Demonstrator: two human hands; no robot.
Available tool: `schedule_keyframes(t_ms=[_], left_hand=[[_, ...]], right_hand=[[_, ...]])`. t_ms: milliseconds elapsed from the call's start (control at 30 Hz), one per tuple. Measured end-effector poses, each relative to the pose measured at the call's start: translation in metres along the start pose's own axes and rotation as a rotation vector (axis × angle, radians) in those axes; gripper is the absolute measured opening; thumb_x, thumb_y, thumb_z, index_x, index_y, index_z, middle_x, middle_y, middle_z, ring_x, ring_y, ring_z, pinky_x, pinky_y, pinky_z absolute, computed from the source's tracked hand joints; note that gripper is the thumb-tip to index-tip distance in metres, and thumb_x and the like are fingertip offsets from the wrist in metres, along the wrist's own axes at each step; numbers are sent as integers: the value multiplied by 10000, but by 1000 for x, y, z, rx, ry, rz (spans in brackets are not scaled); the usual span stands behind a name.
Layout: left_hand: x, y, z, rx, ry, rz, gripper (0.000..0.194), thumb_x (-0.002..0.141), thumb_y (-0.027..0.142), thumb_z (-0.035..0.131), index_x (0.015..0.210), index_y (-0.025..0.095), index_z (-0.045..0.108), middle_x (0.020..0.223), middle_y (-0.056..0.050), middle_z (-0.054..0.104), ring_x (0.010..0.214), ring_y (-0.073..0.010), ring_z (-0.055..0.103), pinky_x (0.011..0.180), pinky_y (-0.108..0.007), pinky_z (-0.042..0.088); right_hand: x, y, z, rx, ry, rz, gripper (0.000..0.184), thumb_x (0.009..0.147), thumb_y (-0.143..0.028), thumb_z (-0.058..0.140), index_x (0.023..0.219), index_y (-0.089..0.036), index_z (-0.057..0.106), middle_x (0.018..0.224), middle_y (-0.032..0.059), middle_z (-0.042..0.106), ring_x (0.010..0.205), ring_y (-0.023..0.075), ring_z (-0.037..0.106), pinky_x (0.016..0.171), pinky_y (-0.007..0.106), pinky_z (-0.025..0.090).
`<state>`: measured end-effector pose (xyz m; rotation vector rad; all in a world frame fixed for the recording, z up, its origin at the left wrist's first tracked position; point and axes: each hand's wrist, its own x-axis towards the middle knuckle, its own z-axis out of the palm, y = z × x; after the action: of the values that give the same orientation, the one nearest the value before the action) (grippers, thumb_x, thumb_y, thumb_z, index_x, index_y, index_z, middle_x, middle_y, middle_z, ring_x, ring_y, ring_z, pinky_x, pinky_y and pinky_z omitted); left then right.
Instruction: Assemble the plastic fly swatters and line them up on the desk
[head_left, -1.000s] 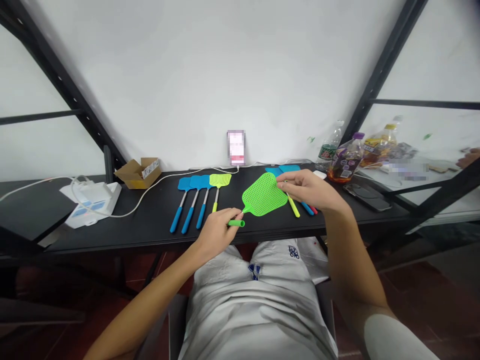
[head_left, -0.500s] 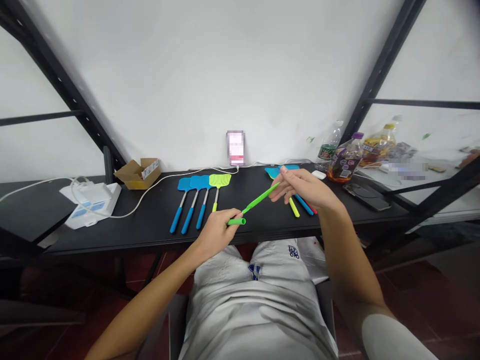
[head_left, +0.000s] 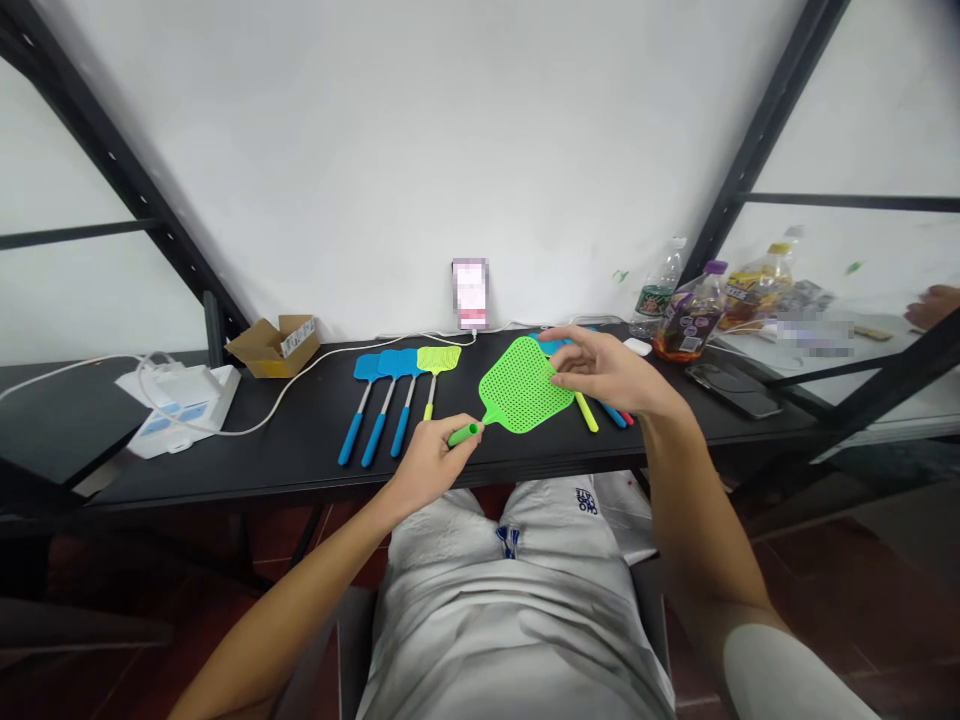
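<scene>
My left hand (head_left: 437, 452) is closed round a bright green fly swatter (head_left: 525, 388), at the neck of its perforated head. A green tube end (head_left: 465, 434) also sticks out of this fist; how it joins the head is hidden. The flat head faces me above the table. At its right edge is my right hand (head_left: 607, 370), fingers apart and curved, thumb overlapping the rim; whether it touches is unclear. To the left, three blue fly swatters (head_left: 377, 425) lie beside a yellow-green one (head_left: 437, 362). Behind my right hand, more swatters are partly covered, a yellow handle (head_left: 586, 412) among them.
A phone (head_left: 471, 295) leans on the wall, with a white cable running left. An open cardboard box (head_left: 274, 348) and a white device (head_left: 184, 405) stand at left. On the right are bottles (head_left: 690, 315) and a dark phone-like slab (head_left: 733, 390) on the black table (head_left: 262, 470).
The green swatter's head has turned from edge-on to face me. My right hand's fingers have shifted and curved round its right edge. My left hand keeps its hold.
</scene>
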<state>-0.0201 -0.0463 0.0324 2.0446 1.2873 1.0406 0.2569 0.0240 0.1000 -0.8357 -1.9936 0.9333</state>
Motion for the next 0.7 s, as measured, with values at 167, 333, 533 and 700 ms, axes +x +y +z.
schedule_keyframes(t_ms=[167, 333, 533, 700], left_hand=[[1, 3, 1, -19, -1, -12, 373, 973, 421, 510, 717, 168, 607, 607, 36, 424, 565, -105, 325, 526, -256, 222], [2, -1, 1, -39, 8, -38, 432, 983, 469, 505, 677, 170, 563, 589, 38, 411, 567, -107, 353, 536, -261, 237], [3, -6, 2, -135, -23, -100, 461, 970, 509, 526, 649, 178, 518, 597, 33, 423, 554, -104, 366, 518, -254, 254], [5, -5, 4, -232, -13, -180, 496, 930, 545, 566, 602, 196, 435, 538, 52, 364, 467, -79, 295, 457, -246, 225]], right_hand=[[4, -1, 1, -220, 45, -98, 122, 823, -294, 699, 901, -201, 714, 848, 34, 679, 731, 169, 597, 701, 340, 493], [5, -8, 6, -226, 141, -133, 138, 766, -308, 771, 774, -197, 690, 750, 7, 587, 663, 138, 513, 614, 301, 411], [0, -9, 6, -58, 32, 0, 243, 852, -441, 716, 896, -202, 703, 648, 0, 643, 568, 141, 570, 536, 287, 428], [1, -9, 4, -5, 76, -30, 417, 917, -591, 601, 919, -211, 772, 868, 73, 756, 789, 213, 698, 595, 306, 507]])
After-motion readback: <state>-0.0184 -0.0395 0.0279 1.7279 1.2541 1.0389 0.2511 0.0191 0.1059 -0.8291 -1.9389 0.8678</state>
